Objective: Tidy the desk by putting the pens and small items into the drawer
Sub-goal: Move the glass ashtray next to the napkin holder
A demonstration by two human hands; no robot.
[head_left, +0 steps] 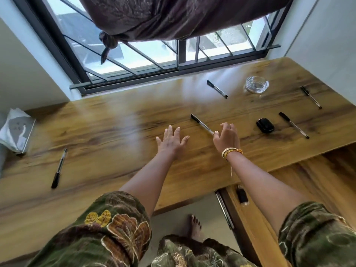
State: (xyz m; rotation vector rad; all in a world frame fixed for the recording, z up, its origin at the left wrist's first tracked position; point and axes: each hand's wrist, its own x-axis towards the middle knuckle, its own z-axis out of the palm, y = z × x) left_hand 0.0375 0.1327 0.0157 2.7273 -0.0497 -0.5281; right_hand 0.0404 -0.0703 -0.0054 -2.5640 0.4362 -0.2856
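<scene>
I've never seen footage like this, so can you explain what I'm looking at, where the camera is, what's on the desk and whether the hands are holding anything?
This is one picture from a camera worn on a person's head, looking down at their own arms. There is no robot. The left hand lies flat and open on the wooden desk. The right hand is at the near end of a pen, thumb touching its tip, not yet gripping it. Four more pens lie around, one at the far left and three toward the right. There is also a small black case, a glass dish and a tissue pack. The drawer at lower right is open.
</scene>
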